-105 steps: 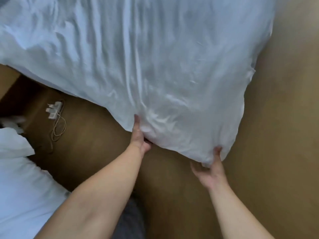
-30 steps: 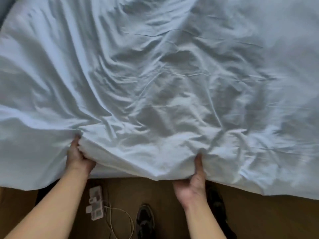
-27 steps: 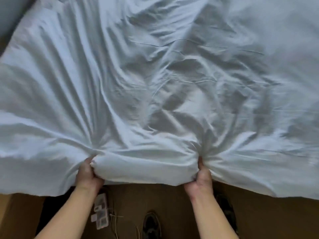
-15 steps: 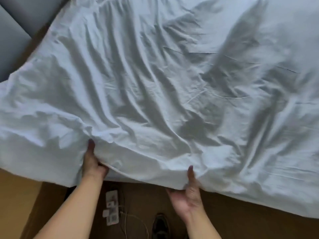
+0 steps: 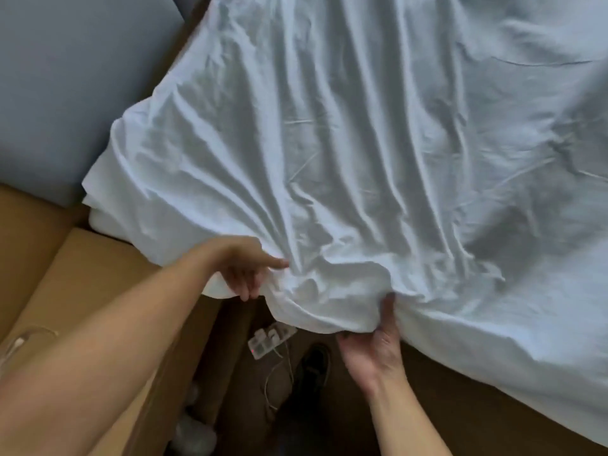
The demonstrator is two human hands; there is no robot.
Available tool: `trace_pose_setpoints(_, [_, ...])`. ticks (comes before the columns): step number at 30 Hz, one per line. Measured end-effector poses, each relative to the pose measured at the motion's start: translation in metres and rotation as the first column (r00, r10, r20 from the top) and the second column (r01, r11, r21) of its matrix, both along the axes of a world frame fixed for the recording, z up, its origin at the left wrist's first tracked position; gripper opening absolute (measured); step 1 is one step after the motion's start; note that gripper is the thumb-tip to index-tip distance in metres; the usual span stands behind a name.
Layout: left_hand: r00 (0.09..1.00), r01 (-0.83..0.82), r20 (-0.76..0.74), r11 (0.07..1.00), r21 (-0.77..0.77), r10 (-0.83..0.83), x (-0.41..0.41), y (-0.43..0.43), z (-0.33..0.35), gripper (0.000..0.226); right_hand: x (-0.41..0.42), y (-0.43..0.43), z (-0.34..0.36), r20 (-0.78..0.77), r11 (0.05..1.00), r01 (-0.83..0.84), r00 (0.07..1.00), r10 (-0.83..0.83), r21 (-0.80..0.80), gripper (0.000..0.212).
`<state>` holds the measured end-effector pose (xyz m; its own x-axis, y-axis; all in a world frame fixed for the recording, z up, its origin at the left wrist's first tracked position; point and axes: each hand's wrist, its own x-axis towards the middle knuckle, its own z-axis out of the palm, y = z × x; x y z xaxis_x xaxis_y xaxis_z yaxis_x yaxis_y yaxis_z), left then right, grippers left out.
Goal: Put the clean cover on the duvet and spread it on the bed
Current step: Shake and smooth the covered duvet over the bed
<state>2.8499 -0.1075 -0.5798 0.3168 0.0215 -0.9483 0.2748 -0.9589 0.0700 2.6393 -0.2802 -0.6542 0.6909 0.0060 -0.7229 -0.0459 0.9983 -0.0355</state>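
We look down on a creased white duvet [image 5: 362,159] that fills most of the view. It runs off the top and right edges, so its far corners are out of sight. We cannot tell from the cloth alone where cover ends and filling begins. Its near left corner bulges beside a flat grey-blue padded panel [image 5: 65,93], itself cut off at the upper left. The bed underneath is hidden. A brown surface [image 5: 460,406] shows below the near edge at lower right, and we cannot say whether it is frame or floor.

Our left hand [image 5: 245,269] reaches in from the lower left and grips the near edge. One finger stretches into a knot of folds, and the others curl down over the hem. How much cloth lies inside the hand is hidden. Our right hand [image 5: 375,343] is turned palm up and pinches the same edge, thumb on top, fingertips tucked out of sight beneath. A thick roll of cloth sags between the two hands.

In the shadowed gap below lie a white plastic power strip [image 5: 271,339] with a small red light, its top end covered by the hanging cloth, a thin white cable [image 5: 279,373] and a black shoe [image 5: 314,363], dim and hard to make out. A tan wooden top [image 5: 92,268] sits at left, partly behind the left forearm. Pale blurred shapes [image 5: 194,429] near the bottom edge are too soft to identify.
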Motion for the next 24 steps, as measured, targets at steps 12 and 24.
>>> trace_pose_setpoints(12, [0.51,-0.492,0.834,0.867,0.079,0.213,0.165,0.142,-0.078,0.135,0.105,0.099,-0.012,-0.254,0.969,-0.104,0.966,0.045,-0.225,0.04])
trace_pose_setpoints(24, [0.389,-0.217,0.909,0.974,-0.065,0.147,0.186,0.214,-0.054,0.032,0.095,0.113,-0.004,-0.408,0.954,-0.16,0.912,0.044,-0.255,0.037])
